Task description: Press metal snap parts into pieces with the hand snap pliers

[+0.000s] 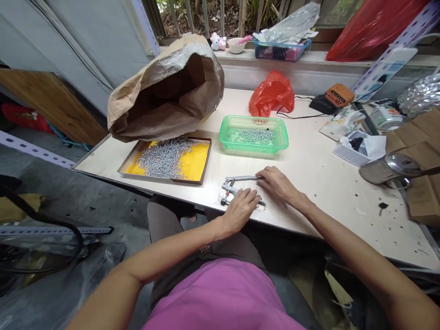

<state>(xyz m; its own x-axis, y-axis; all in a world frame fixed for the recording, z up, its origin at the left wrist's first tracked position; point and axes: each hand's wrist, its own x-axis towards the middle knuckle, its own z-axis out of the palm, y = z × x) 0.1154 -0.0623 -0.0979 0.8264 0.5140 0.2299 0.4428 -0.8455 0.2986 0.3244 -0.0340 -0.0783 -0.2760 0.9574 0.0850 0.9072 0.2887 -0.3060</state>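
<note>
A metal hand tool with two long lever arms and a spring (231, 183) lies near the table's front edge, with a touch of red at its left end. My left hand (240, 208) is closed over its lower arm, covering most of that part. Thumb and fingers of my right hand (277, 183) are closed at the free end of the upper arm. Beyond the tool stands a green plastic basket (252, 149) with small silvery metal pins (257, 135) in it. To the left, a shallow tray (205, 169) with a yellow bottom holds a heap of similar pins (161, 160).
A large open paper bag (137, 98) leans over the tray's back edge. Behind the basket lies a red plastic bag (271, 94), beside a black and orange battery charger (332, 98). A metal mug (388, 167) and cardboard (424, 192) stand at the right. Small bits lie scattered there.
</note>
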